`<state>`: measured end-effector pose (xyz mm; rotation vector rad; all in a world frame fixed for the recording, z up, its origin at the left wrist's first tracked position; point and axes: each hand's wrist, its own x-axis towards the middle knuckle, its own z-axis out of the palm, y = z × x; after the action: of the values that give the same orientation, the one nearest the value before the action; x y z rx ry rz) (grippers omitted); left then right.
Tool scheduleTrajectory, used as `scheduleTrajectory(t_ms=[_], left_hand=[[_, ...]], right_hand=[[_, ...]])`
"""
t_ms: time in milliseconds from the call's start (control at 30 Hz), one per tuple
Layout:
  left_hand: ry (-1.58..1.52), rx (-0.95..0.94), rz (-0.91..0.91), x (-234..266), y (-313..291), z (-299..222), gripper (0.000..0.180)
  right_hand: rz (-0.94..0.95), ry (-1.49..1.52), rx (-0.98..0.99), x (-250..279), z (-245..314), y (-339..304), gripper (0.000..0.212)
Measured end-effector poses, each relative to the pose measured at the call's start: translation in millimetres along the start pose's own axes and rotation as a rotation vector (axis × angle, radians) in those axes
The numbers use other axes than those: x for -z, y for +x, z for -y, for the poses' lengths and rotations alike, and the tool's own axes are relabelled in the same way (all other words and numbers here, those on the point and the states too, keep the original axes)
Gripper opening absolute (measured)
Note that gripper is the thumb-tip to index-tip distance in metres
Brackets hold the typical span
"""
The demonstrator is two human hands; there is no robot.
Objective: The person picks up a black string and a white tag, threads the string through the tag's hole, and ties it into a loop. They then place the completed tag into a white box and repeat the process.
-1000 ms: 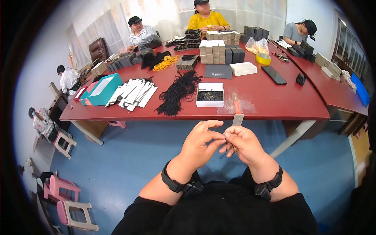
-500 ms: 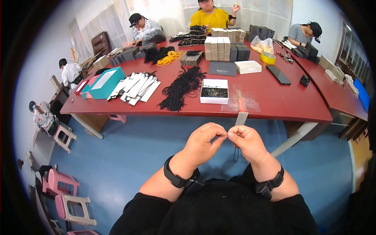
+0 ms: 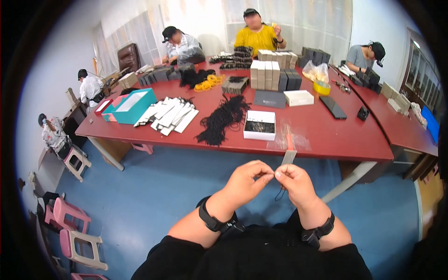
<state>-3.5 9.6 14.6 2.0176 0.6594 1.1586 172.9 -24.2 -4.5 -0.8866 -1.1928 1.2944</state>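
A thin black cord (image 3: pixel 280 192) is pinched between the two hands, which are held together above the lap, in front of the red counter (image 3: pixel 326 135). The left hand (image 3: pixel 245 179) is closed, its fingers (image 3: pixel 265 173) narrowed onto the cord's upper end; the right hand (image 3: pixel 295 183) is closed likewise, its fingers touching those of the left. A short length of the cord is seen hanging below the right hand; its end is too small to make out. Black straps are worn on both wrists.

On the counter, just beyond the hands, a white box (image 3: pixel 260 125) with dark contents is set beside a heap of black cords (image 3: pixel 221 119). A grey tag (image 3: pixel 288 156) is seen hanging over the counter's near edge, under a clear bag (image 3: pixel 289 140). Further left, white cards (image 3: pixel 169 115) are fanned out next to a teal box (image 3: pixel 134 106). Stacked boxes (image 3: pixel 273 74) are ranged at the far side, where other people are seated. A pink stool (image 3: pixel 70 219) is stood on the blue floor at the lower left.
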Motion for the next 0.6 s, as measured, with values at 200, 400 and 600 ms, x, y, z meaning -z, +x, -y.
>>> scheduleTrajectory(t_ms=[200,400,600], left_hand=[[-0.352,0.182,-0.002,-3.8,-9.7,7.1,0.005],[-0.280,0.157,-0.018,-7.1,-3.3,12.3,0.006],[0.088,-0.115,-0.163,11.2,7.0,-11.7,0.042]], right_hand=[[0.022,0.012,0.020,-1.4,3.6,-4.5,0.010],[0.023,-0.189,0.124,3.2,4.1,3.6,0.011],[-0.084,-0.287,0.156,7.2,19.6,6.6,0.008]])
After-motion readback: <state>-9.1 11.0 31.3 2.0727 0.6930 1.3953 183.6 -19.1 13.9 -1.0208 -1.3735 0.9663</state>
